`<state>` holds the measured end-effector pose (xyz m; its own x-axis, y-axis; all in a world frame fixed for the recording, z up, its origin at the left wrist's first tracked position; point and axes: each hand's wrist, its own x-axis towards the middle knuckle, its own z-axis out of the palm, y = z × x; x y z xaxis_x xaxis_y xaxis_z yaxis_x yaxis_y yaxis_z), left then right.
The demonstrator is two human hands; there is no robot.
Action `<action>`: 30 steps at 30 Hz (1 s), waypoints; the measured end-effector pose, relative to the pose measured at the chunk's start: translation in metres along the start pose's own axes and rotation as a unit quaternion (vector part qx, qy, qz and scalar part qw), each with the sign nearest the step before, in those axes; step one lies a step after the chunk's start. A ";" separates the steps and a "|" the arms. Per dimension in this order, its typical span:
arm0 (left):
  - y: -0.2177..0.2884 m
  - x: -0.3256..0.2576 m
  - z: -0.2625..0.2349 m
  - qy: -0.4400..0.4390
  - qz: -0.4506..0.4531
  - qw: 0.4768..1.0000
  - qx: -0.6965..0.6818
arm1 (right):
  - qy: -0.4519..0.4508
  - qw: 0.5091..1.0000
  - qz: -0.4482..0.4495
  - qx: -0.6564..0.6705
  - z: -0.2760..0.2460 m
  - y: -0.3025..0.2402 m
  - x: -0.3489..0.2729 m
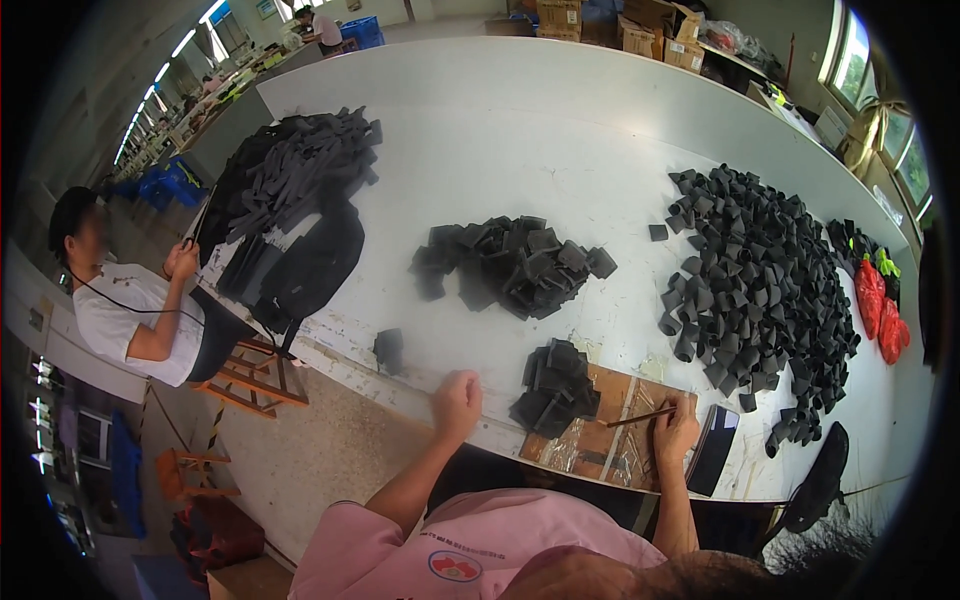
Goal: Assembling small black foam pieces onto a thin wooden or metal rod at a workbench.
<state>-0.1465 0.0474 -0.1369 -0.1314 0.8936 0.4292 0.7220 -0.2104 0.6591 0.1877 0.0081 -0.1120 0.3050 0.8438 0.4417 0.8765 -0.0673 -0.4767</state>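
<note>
My right hand (676,428) holds a thin brown brush stick (640,417) over a brown cardboard sheet (612,438) at the table's near edge. My left hand (457,402) is a closed fist resting on the white table edge (420,385), holding nothing that I can see. Between the two hands lies a small stack of black foam squares (556,386). A single black foam piece (388,349) lies to the left of my left hand. A larger heap of black foam squares (510,263) sits further back.
A big pile of folded black foam pieces (755,285) covers the right side, with red bags (880,305) beyond it. Black foam strips (295,170) are heaped at the far left. A dark phone (713,450) lies beside my right hand. Another person (130,300) sits at the left.
</note>
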 end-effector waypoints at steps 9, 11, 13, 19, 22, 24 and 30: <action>0.000 0.000 0.000 0.010 0.012 1.000 0.004 | -0.012 1.000 0.005 -0.011 -0.001 -0.001 0.001; -0.001 -0.001 0.001 0.008 0.012 1.000 0.007 | -0.013 1.000 0.004 -0.007 0.000 0.003 0.000; -0.001 -0.004 0.001 0.009 0.011 1.000 0.011 | -0.015 1.000 0.001 -0.002 0.002 0.006 -0.002; 0.004 -0.004 0.003 -0.003 0.019 1.000 -0.003 | -0.010 1.000 0.022 -0.005 -0.006 0.007 -0.006; -0.001 -0.003 0.002 0.007 0.026 0.999 0.025 | -0.006 1.000 0.013 -0.004 -0.002 0.005 -0.005; -0.003 -0.002 0.002 -0.002 0.021 0.999 0.027 | 0.009 1.000 0.018 -0.001 0.001 0.000 -0.003; -0.009 0.001 0.004 -0.010 0.013 0.999 0.050 | 0.013 1.000 0.003 0.012 0.006 0.003 0.001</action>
<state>-0.1505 0.0519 -0.1453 -0.0991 0.8965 0.4319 0.7895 -0.1934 0.5825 0.1887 0.0117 -0.1174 0.3203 0.8296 0.4573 0.8657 -0.0603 -0.4970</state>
